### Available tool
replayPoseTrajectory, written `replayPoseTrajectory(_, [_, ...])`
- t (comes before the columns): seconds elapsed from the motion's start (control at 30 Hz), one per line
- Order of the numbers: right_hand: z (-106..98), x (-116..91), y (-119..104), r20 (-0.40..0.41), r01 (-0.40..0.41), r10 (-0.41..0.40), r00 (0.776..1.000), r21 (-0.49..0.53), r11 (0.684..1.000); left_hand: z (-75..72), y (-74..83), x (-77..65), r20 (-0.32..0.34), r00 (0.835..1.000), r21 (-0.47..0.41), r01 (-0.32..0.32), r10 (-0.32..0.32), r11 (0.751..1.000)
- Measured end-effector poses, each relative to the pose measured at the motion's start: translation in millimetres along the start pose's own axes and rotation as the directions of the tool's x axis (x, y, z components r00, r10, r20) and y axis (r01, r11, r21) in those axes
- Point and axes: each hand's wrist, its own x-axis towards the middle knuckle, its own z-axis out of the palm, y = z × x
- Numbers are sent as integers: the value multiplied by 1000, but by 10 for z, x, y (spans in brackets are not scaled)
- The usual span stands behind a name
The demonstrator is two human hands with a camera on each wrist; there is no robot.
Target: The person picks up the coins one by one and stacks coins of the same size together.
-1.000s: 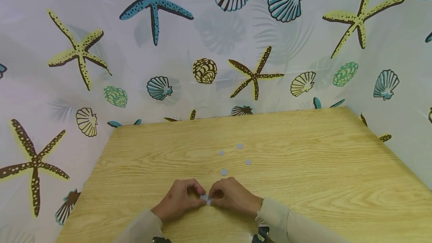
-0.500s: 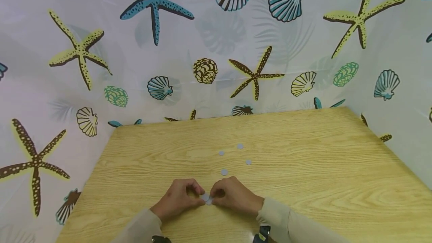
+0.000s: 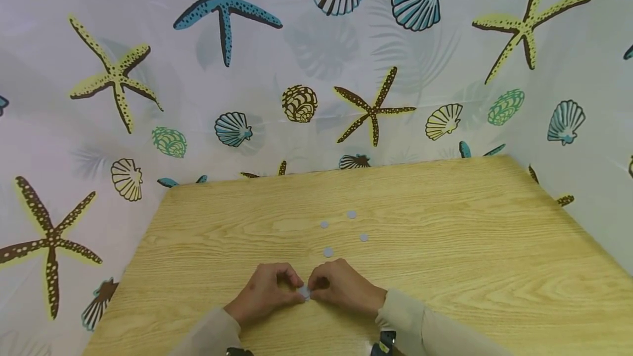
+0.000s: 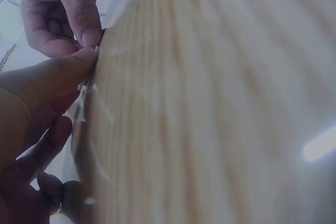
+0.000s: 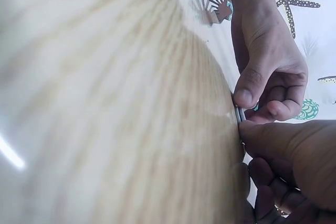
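In the head view, two thin, round, grey-white discs lie low over the table, one mostly covering the other. My left hand [image 3: 267, 291] pinches the upper disc [image 3: 303, 291] at its left edge between thumb and index finger. From the other side, my right hand [image 3: 342, 289] pinches the lower disc [image 3: 307, 298] with thumb and index fingertip. Only a sliver of that lower one shows at the front. Both wrist views see the discs edge-on, as a thin pale line [image 5: 240, 115] between the two thumbs. The fingertips of both hands almost meet there.
Beyond the hands on the wood-grain table [image 3: 445, 224] lie several more flat grey discs, including a larger near one [image 3: 328, 252] and a far one [image 3: 351, 214]. A white curtain [image 3: 267, 70] printed with starfish and shells stands around the back and sides.
The left hand has shifted slightly right with its disc, which now overlaps the right hand's disc much more. The right hand has barely moved, and the other discs lie as before.
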Motion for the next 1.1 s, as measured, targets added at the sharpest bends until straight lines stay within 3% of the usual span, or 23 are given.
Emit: replayPoseTrajectory(1.1, [-7, -2, 0, -6, -13, 13, 1000, -30, 999, 58, 24, 11, 5, 1000, -12, 19, -19, 1000])
